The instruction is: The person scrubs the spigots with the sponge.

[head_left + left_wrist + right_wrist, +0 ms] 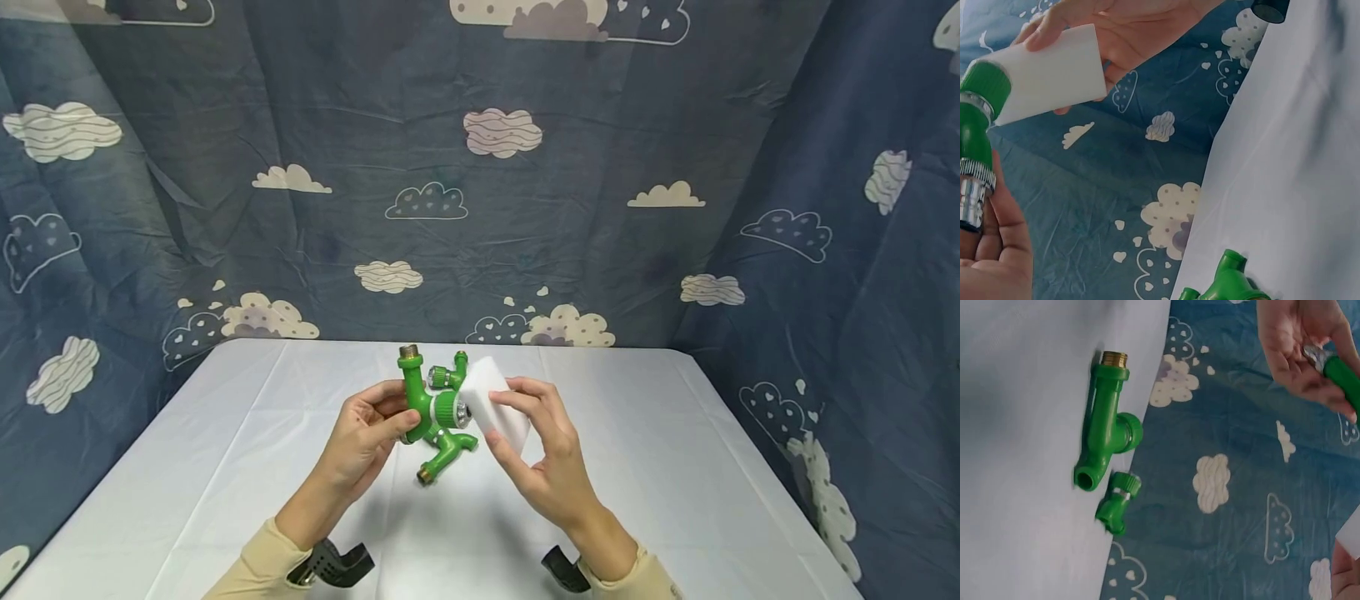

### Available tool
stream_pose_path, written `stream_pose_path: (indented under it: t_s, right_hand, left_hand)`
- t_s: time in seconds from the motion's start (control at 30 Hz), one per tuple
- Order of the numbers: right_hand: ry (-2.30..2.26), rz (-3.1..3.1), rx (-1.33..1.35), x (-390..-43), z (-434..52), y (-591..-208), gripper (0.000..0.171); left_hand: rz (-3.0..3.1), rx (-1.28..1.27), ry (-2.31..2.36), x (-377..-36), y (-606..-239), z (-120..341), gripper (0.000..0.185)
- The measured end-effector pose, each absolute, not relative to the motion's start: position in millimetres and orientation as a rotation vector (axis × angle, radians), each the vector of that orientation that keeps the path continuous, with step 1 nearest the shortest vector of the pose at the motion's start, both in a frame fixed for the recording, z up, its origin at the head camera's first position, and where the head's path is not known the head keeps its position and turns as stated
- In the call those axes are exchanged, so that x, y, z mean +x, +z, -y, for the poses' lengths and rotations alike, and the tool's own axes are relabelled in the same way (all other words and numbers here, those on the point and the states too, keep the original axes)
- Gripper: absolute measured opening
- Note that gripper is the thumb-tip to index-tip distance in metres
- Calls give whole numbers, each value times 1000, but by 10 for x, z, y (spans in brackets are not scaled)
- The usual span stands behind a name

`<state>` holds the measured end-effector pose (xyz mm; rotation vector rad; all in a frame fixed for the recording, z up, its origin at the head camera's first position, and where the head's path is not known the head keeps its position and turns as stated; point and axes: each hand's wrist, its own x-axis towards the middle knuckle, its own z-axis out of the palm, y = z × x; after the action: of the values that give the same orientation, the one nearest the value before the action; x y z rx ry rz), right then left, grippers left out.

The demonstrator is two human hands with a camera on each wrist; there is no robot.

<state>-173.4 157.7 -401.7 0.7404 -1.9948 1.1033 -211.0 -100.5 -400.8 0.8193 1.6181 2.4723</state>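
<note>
Right wrist alone shows second green tap (1105, 431) lying flat.

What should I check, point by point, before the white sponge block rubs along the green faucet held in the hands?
1. Left hand grips the green faucet by its body: ok.
2. Right hand pinches the white sponge block firmly: ok.
3. Sponge corner meets the faucet's green knob: ok, they touch in the left wrist view.
4. Held faucet is lifted above the white tablecloth: ok.
5. Second green faucet lies apart on the table, out of the way: ok.
6. Sponge is wet or dry: cannot tell.
</note>
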Motion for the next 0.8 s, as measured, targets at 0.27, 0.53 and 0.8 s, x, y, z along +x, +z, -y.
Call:
stream_pose_path:
  t_s: [0.27, 0.53, 0.8]
  right_hand:
    - [1050, 1958, 707, -1746, -1648, -3961, 45]
    - [825, 1926, 916, -1699, -1549, -3955, 32]
    - [683, 1989, 938, -1734, -1558, -4026, 33]
  left_hand:
    - [-1626, 641, 2503, -2113, -3983, 999, 30]
    - [-1762, 437, 2384, -2060, -3939, 903, 19]
    - [-1687, 588, 2288, -2039, -3905, 928, 12]
